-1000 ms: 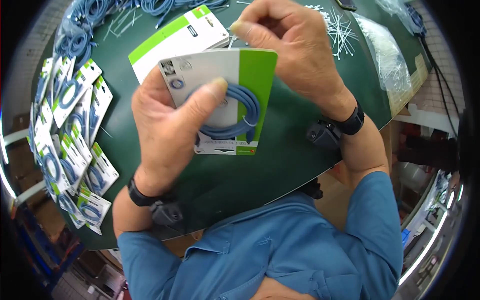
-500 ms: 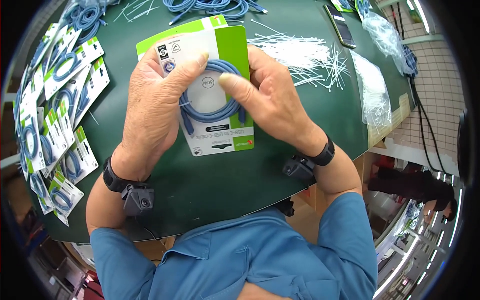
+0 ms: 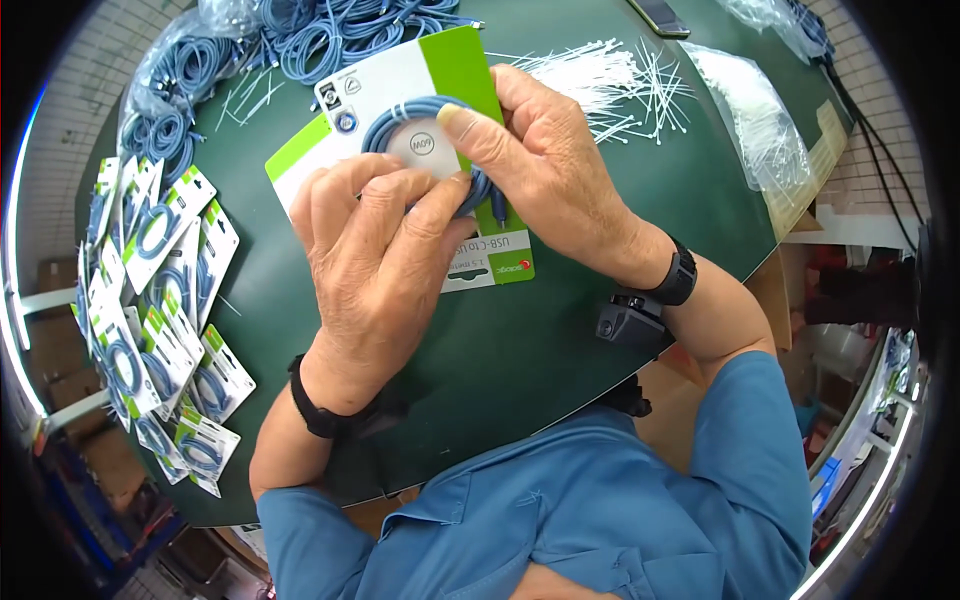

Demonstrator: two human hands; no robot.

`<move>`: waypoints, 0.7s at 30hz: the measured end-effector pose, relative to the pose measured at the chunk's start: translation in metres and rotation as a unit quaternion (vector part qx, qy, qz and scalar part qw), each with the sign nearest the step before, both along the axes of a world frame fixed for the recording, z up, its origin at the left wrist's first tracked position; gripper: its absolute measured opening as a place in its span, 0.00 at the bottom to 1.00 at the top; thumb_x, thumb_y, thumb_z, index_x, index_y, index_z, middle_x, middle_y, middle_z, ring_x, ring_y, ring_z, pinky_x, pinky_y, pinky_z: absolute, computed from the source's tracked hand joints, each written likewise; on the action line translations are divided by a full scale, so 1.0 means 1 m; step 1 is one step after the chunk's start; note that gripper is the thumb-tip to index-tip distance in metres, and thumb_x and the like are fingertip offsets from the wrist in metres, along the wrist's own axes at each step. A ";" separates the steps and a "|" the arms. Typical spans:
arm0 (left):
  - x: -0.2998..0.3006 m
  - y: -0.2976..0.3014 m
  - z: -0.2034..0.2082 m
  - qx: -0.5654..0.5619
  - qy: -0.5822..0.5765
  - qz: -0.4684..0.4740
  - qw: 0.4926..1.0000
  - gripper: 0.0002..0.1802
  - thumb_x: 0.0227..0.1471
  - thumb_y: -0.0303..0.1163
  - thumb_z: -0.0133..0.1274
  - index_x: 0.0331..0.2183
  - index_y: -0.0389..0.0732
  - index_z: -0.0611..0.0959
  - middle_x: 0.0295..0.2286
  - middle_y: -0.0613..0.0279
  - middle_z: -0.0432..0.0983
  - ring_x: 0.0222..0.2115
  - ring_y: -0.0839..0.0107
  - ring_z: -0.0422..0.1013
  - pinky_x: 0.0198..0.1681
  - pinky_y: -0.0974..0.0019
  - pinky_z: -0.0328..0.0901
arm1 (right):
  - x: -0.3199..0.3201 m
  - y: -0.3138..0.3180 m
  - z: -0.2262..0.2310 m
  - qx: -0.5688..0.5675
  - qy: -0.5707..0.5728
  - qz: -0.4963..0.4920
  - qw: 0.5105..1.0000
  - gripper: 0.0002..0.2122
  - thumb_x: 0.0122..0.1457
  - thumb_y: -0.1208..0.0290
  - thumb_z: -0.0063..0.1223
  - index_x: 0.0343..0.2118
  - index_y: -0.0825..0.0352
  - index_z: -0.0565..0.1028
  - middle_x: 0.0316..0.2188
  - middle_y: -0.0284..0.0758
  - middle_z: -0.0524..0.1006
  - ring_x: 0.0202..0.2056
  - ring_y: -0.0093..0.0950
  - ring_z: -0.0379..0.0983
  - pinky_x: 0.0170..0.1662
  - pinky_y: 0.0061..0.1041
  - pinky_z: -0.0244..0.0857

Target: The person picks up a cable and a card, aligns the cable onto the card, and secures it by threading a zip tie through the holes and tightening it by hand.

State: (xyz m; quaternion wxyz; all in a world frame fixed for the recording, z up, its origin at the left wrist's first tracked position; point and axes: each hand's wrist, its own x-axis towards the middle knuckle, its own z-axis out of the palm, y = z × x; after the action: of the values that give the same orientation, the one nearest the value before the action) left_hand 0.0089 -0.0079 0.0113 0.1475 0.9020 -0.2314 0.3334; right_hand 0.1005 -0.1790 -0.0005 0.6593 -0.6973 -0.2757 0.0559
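Note:
A white and green packaging card (image 3: 400, 80) lies on the dark green table (image 3: 560, 330) with a coiled blue cable (image 3: 400, 112) pressed against it. My left hand (image 3: 375, 270) covers the card's lower left, fingertips on the coil. My right hand (image 3: 545, 165) grips the card's right side, thumb laid across the coil's upper right. A second card of the same kind (image 3: 295, 165) peeks out underneath at the left.
Many packed cable cards (image 3: 150, 300) are stacked along the table's left edge. Loose blue cable coils (image 3: 320, 35) lie at the back, white zip ties (image 3: 610, 80) at the back right, clear plastic bags (image 3: 760, 120) farther right. Black devices hang from both wrist bands.
The card and cable went from being held up in the air to lying lower over the table. Both hands shifted onto the coil, pressing it against the card.

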 end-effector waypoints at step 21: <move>0.017 0.010 0.005 -0.056 0.045 -0.132 0.989 0.06 0.42 0.24 0.59 0.28 0.38 0.80 0.35 0.55 0.82 0.39 0.58 0.79 0.51 0.50 0.74 | 0.002 0.007 -0.006 0.085 0.025 -0.018 0.996 0.11 0.68 0.68 0.55 0.41 0.73 0.74 0.29 0.35 0.77 0.30 0.21 0.70 0.33 0.27 0.67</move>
State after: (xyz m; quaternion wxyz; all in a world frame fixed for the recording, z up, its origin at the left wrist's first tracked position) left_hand 0.0255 0.0023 0.0168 0.2513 0.8679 -0.3223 0.2822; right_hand 0.1022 -0.1716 -0.0063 0.7235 -0.6421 -0.2504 0.0378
